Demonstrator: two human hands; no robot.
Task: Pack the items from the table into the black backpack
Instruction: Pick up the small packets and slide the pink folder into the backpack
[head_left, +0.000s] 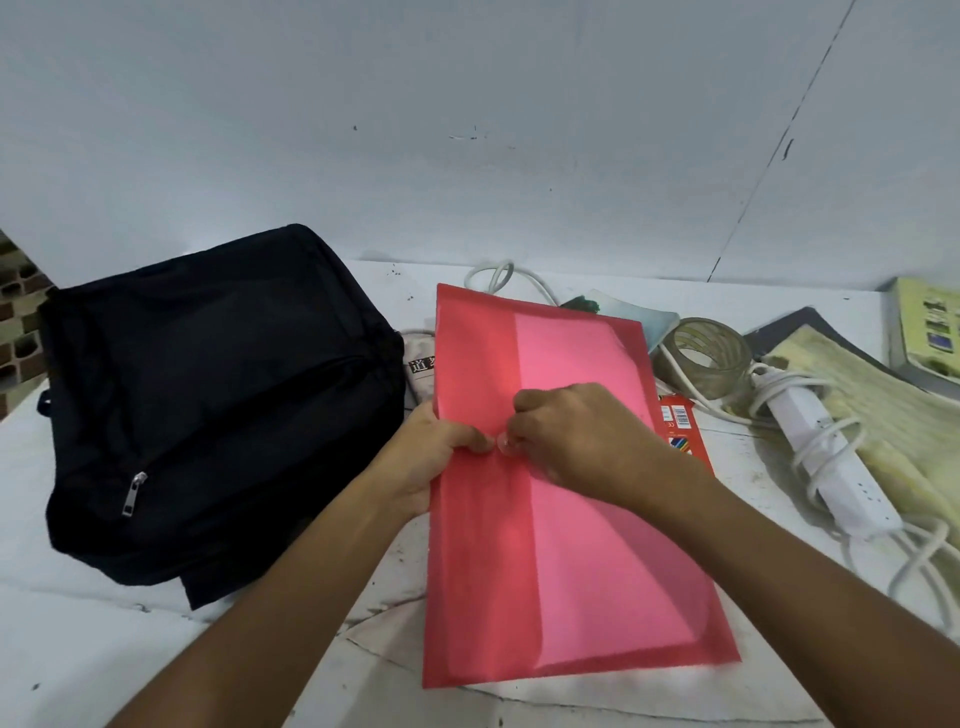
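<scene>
A translucent red plastic folder (566, 561) with paper inside is held above the middle of the white table (104, 649). My left hand (431, 457) grips its left edge, thumb on top. Beside that thumb, my right hand (571, 436) pinches the folder's clear snap button with curled fingers. The black backpack (208, 405) lies on the table to the left of the folder, its front zipper closed.
Behind the folder lie a grey pouch (418, 369), a red box (685, 431), a roll of clear tape (701, 358), a white power strip (831, 467) wrapped in its cable, worn books (883, 415) and a booklet (924, 332) at far right. A wall stands behind the table.
</scene>
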